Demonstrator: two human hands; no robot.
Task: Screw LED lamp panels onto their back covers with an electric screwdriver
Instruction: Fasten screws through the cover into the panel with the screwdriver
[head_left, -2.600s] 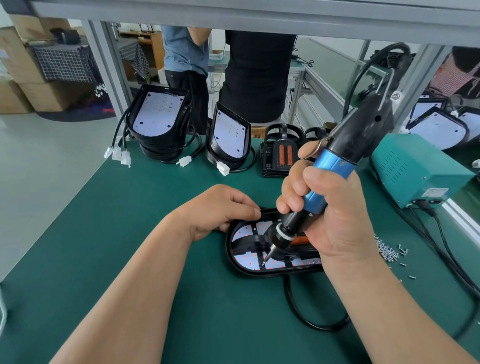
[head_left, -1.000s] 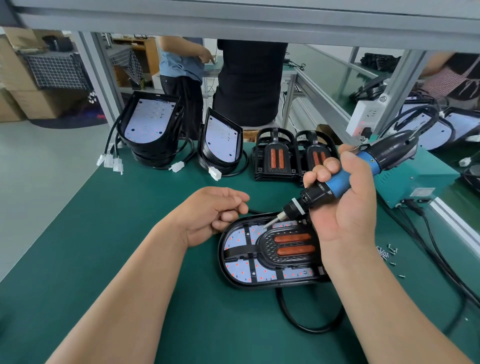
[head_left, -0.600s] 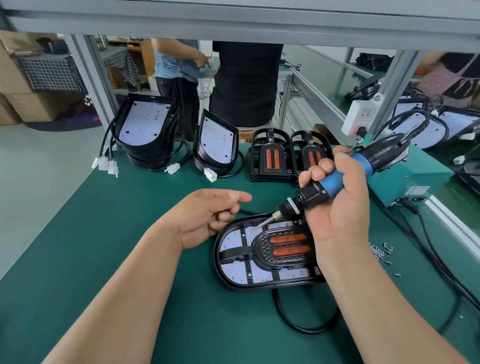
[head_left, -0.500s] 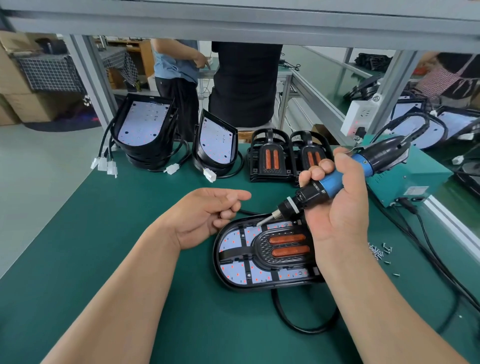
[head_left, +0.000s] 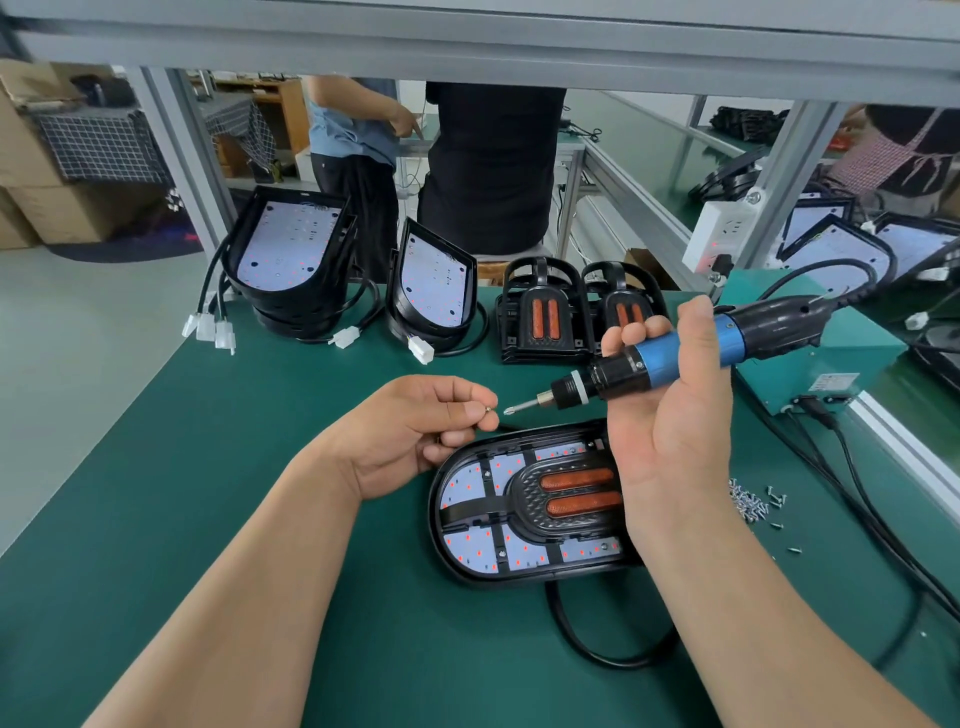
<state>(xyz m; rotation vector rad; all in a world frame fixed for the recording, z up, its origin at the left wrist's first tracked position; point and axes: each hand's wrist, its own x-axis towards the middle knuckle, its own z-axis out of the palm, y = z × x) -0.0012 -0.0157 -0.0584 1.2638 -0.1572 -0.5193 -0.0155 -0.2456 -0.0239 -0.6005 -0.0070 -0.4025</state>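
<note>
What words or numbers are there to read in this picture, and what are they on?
Nothing here is clear enough to read.
Sticker on the teal box: printed lines, too small to read.
Top LED panel of the left stack: dark marks near its upper edge, blurred.
White socket box: no readable marking.
Electric screwdriver: no words visible.

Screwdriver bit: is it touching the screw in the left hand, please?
Apart. The head view shows a thin strip of green mat between the bit and the screw the left hand pinches.
</note>
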